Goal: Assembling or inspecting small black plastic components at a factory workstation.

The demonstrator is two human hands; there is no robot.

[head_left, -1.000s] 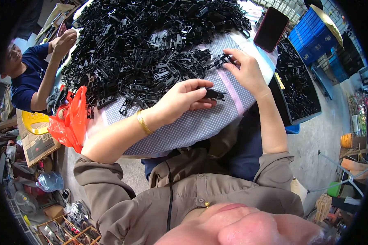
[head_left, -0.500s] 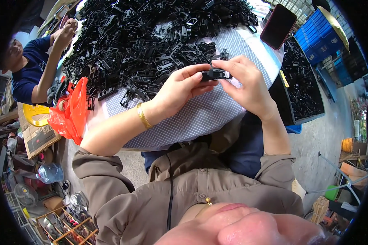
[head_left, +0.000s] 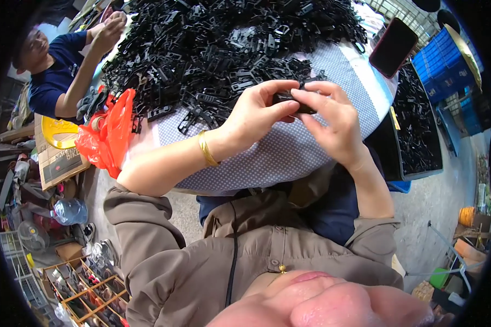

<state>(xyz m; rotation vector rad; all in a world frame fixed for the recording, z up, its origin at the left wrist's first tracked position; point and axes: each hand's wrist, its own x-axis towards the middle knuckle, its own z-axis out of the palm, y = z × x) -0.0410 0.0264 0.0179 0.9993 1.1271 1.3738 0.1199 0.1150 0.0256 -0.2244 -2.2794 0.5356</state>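
Note:
Over the near edge of the round table, I hold a small black plastic part (head_left: pixel 301 106) between both hands. My left hand (head_left: pixel 261 113), with a gold bracelet at its wrist, pinches the part's left end between thumb and fingers. At the other end, my right hand (head_left: pixel 335 117) closes its thumb and fingertips on the same part. Fingers cover much of it, so its exact kind is unclear. Just beyond my hands lies a big heap of similar black plastic parts (head_left: pixel 218 54), some with slots and frames.
A dotted cloth (head_left: pixel 267 155) covers the table. A phone (head_left: pixel 394 48) stands at the far right, above a dark crate (head_left: pixel 414 173) of black parts. Blue crates (head_left: pixel 442 62) are stacked beyond. A red plastic bag (head_left: pixel 106 144) hangs at the left edge, near a co-worker (head_left: pixel 60 71).
The black part has turned in my fingers and shows less, with its pale glint gone. My right fingers have shifted over it. The whole view has moved slightly.

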